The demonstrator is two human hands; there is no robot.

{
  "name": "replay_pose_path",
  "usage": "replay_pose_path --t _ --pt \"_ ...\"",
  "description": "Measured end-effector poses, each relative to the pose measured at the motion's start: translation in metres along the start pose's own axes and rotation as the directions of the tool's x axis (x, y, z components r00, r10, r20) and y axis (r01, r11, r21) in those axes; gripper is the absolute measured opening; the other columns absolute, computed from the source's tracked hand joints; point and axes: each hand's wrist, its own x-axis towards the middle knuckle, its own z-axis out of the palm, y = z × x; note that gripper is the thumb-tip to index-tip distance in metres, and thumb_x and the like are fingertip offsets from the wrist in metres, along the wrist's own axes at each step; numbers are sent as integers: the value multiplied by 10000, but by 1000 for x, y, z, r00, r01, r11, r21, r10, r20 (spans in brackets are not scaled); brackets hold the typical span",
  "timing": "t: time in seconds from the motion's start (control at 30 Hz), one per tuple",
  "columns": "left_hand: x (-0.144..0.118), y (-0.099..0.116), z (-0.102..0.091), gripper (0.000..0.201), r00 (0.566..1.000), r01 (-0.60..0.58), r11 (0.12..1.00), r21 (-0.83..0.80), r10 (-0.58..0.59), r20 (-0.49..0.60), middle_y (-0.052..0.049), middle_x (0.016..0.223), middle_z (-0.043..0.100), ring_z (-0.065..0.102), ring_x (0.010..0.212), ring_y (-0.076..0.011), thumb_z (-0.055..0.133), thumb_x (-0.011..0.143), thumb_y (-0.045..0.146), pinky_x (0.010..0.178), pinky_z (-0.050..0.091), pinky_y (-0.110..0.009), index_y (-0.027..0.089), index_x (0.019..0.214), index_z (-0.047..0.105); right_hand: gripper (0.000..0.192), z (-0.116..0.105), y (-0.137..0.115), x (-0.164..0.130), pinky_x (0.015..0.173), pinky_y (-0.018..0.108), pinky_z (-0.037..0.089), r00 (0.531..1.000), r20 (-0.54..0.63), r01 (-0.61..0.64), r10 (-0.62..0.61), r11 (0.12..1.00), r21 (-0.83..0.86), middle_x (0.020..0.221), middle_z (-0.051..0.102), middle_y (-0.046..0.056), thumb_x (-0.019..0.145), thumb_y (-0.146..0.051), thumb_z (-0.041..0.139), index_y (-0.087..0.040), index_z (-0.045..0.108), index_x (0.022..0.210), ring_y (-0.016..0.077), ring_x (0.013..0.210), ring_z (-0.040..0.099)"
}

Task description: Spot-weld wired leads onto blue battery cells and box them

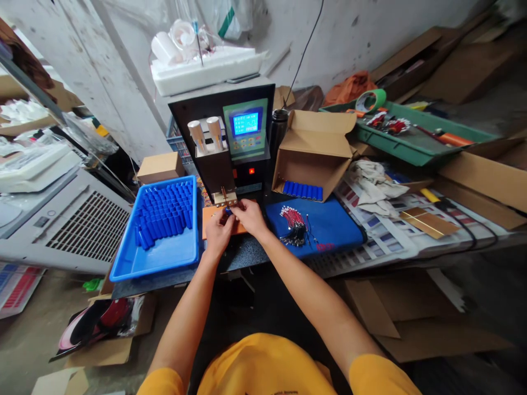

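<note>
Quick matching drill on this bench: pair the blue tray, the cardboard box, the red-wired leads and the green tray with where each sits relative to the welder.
Things:
1. blue tray of blue cells
2. cardboard box holding a row of blue cells
3. red-wired leads
4. green tray

Places:
A. far right, at the back of the bench
B. on the blue mat, beside the right hand
C. left of the welder, by the left hand
D. lying on its side, just right of the welder

Pairs: 1-C, 2-D, 3-B, 4-A
</note>
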Motion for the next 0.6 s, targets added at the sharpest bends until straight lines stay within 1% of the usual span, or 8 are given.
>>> replay_pose_path --t 0.13,0.27,0.37,0.43,0.5,0.6 --pt "0 -2 -1 148 999 -27 1000 -10 28 23 -3 682 635 548 614 -131 595 858 288 610 408 -240 171 860 684 118 -5 -5 -6 604 244 435 1000 23 -6 7 999 -54 676 670 13 793 -237 638 -172 633 695 163 653 616" --pt "1 -6 0 153 999 -33 999 -25 33 17 0 692 629 554 628 -128 608 850 308 610 406 -235 170 848 676 110 -16 -9 -17 669 273 464 999 5 40 -40 977 -211 716 701 33 782 -223 665 -177 658 683 183 699 646" --pt "0 -9 1 162 999 -37 999 1 37 11 2 683 619 552 608 -125 613 844 319 596 409 -234 171 849 678 100 -21 -8 -25 700 284 482 998 -5 60 -64 966 -253 736 712 35 790 -233 666 -184 681 705 188 717 658" --pt "-3 -12 1 181 998 -66 997 27 66 10 -13 722 640 578 634 -135 615 839 323 612 436 -242 171 907 687 98 -21 -6 -30 701 279 494 998 -14 60 -65 972 -225 748 717 34 798 -248 664 -184 689 728 186 725 664" --pt "-6 -14 1 211 991 -134 989 57 134 10 -47 819 675 619 711 -155 614 840 326 662 476 -261 172 962 692 108 -19 -2 -35 681 266 507 998 -28 46 -50 988 -148 768 723 36 811 -275 663 -178 696 776 179 725 670" --pt "-11 -19 2 241 969 -246 960 135 247 15 -90 964 694 652 818 -184 602 857 334 754 517 -307 177 1016 692 169 -17 4 -46 636 245 521 999 -38 29 -30 999 -20 791 728 38 846 -331 653 -169 699 864 167 702 675"
